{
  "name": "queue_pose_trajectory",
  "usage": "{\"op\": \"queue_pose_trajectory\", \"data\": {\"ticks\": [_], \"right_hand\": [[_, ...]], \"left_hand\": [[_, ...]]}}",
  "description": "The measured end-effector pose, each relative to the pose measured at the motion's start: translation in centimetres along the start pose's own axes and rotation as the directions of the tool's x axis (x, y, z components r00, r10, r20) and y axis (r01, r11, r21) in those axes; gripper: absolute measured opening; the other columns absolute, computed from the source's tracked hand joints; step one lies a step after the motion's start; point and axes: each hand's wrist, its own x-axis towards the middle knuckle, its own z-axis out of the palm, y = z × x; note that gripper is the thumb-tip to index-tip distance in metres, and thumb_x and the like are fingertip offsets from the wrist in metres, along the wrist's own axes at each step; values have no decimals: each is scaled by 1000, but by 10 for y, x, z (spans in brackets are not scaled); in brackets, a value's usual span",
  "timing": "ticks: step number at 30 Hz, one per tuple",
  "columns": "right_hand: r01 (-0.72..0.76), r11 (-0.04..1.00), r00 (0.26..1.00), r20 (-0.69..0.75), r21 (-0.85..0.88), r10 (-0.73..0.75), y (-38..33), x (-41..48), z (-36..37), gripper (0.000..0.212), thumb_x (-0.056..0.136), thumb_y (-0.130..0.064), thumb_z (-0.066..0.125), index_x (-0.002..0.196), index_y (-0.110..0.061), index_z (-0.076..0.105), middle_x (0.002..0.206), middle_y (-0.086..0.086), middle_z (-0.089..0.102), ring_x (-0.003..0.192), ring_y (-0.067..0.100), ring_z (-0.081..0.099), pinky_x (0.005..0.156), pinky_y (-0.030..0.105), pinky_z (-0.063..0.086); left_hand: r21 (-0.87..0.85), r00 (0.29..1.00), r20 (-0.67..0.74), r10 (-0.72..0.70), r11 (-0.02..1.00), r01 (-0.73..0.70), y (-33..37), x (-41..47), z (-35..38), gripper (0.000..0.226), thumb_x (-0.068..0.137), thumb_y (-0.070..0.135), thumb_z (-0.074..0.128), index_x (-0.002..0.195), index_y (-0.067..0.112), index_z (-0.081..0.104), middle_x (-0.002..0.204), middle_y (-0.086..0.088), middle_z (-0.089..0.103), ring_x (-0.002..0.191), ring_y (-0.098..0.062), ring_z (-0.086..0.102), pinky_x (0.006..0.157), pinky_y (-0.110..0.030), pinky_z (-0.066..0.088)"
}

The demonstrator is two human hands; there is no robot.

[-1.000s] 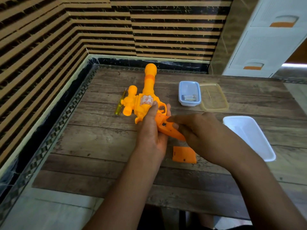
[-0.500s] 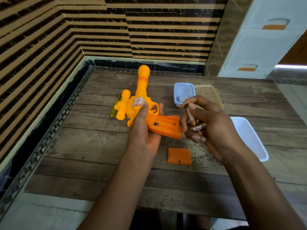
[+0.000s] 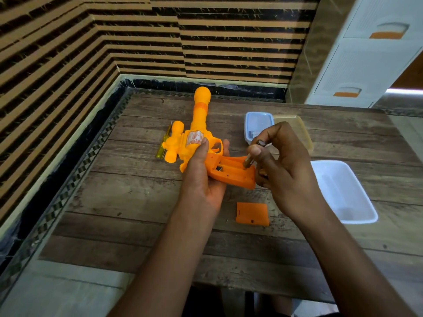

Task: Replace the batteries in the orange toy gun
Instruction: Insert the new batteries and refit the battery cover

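The orange toy gun [image 3: 196,136] lies on the wooden table [image 3: 128,197], barrel pointing away. My left hand [image 3: 203,177] grips it around the body just behind the trigger guard. Its grip faces up with the battery compartment [image 3: 231,169] open. My right hand [image 3: 281,165] pinches a battery [image 3: 249,157] and holds it slanted, its lower end touching the far end of the compartment. A second dark battery end [image 3: 261,143] shows between the same fingers. The orange battery cover [image 3: 251,213] lies flat on the table in front of the gun.
A yellow-handled screwdriver [image 3: 163,145] lies left of the gun. A small blue container [image 3: 258,121] and its lid [image 3: 297,131] stand behind my right hand. At the right sits a white tray [image 3: 343,193]. Walls close the table's left and far sides.
My right hand left the gun's grip, rose holding batteries, then came down again. One battery now touches the open compartment. My left hand has kept its hold on the gun.
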Motion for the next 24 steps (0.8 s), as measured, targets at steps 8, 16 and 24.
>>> {"op": "queue_pose_trajectory", "data": {"ticks": [8, 16, 24], "right_hand": [[16, 984, 999, -39, -175, -23, 2, 2, 0, 14, 94, -14, 76, 90, -23, 65, 85, -18, 68, 66, 4, 64, 55, 17, 46], [131, 916, 991, 38, -380, -126, 4, -1, -6, 14, 82, -18, 88, 85, -17, 74, 91, -9, 71, 76, 16, 69, 62, 38, 55], [25, 930, 1000, 24, -366, -17, 0, -1, -6, 10, 83, -26, 86, 80, -18, 80, 95, -9, 67, 79, 19, 68, 65, 43, 56]], "left_hand": [[-24, 1000, 23, -13, 1000, 13, 2, 1, -2, 20, 102, 24, 62, 122, 22, 61, 123, -17, 71, 108, -25, 73, 84, -51, 59], [-24, 999, 35, -15, 1000, 16, 3, 1, -3, 26, 102, 25, 62, 128, 24, 58, 125, -17, 71, 103, -24, 75, 72, -51, 62], [-38, 1000, 26, -17, 999, 18, 3, 2, -2, 31, 103, 24, 60, 133, 20, 56, 126, -18, 69, 110, -26, 72, 69, -50, 61]]}}
